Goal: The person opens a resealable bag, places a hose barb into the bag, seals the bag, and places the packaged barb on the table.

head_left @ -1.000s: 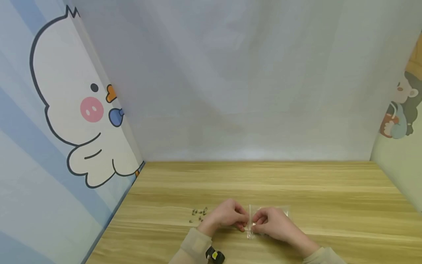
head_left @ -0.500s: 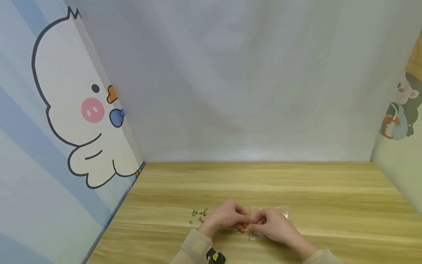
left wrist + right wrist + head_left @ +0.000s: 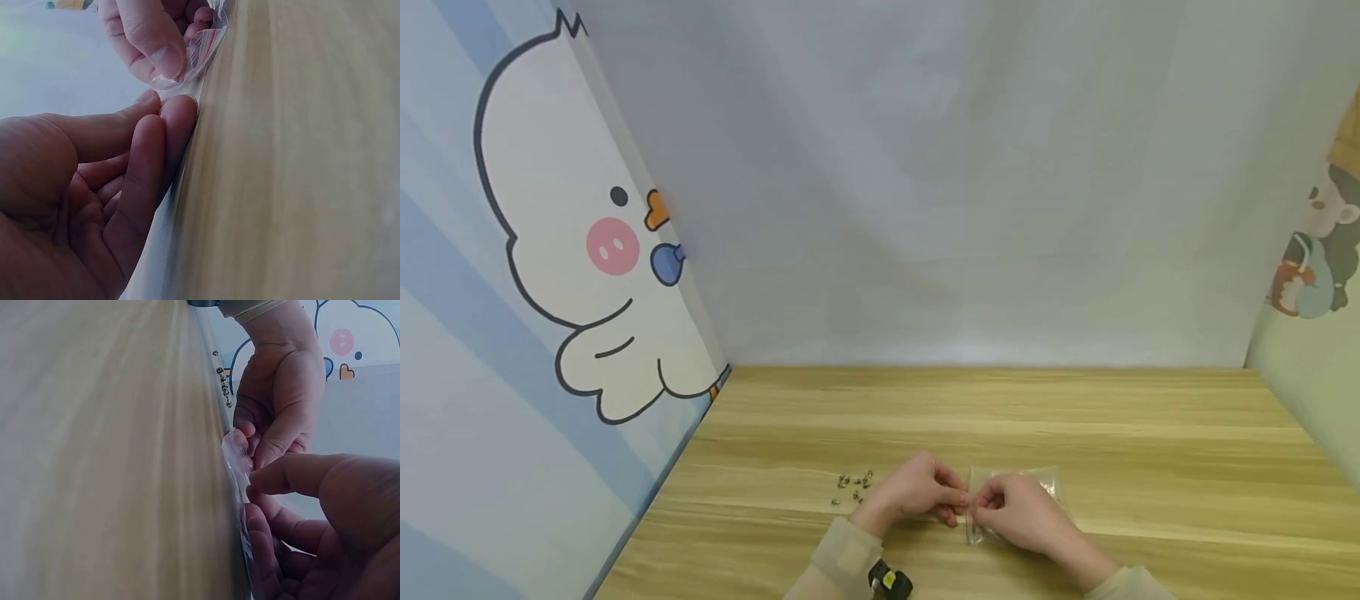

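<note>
A small clear zip-lock bag (image 3: pixel 1047 481) lies flat on the table, its mouth toward the left. At that mouth my left hand (image 3: pixel 920 487) pinches the edge between thumb and fingers. From the other side my right hand (image 3: pixel 1024 510) grips the same edge, fingertips right up against the left ones. A red line along the seal of the bag (image 3: pixel 211 42) shows in the left wrist view. Crumpled film of the bag (image 3: pixel 236 450) rises by the fingertips in the right wrist view. Much of the bag is hidden under the right hand.
Several small metal screws (image 3: pixel 842 481) lie scattered left of my left hand. A black wrist device (image 3: pixel 892 581) sits by the left sleeve. The wood-grain table (image 3: pixel 1000 408) runs back to a pale curtain (image 3: pixel 970 250), with cartoon-printed panels at both sides.
The fingertips of both hands, a little apart one second ago, have come together at the bag's mouth. The bag's open end has shifted slightly right. The screws have stayed put.
</note>
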Action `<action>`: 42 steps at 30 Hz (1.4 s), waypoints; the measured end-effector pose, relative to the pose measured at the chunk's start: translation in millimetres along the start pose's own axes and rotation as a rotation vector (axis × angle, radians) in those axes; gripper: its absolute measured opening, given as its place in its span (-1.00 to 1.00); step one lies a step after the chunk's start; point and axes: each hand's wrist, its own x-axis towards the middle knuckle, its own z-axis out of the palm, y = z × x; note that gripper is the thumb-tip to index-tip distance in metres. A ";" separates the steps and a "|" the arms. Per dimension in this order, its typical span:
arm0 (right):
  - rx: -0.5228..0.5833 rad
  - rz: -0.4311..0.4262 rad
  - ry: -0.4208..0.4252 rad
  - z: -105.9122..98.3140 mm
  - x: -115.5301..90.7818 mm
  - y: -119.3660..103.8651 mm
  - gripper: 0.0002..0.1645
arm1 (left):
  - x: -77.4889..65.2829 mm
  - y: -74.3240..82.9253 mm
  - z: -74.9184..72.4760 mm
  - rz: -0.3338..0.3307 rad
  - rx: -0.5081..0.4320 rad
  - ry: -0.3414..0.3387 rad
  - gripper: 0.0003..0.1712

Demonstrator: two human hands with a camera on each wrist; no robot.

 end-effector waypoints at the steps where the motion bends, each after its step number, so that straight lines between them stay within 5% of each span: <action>1: 0.000 -0.003 0.000 -0.2 0.0 0.1 -0.93 | 0.0 0.3 -0.2 -0.003 0.003 -0.001 -0.96; 21: -0.039 0.010 0.004 1.7 2.2 -2.5 -0.70 | 2.4 -1.1 -3.6 0.010 -0.001 -0.032 -0.94; 42: -0.050 -0.016 0.004 3.4 -0.2 -1.2 -0.86 | -0.1 -1.6 -2.5 0.021 0.003 -0.040 -0.95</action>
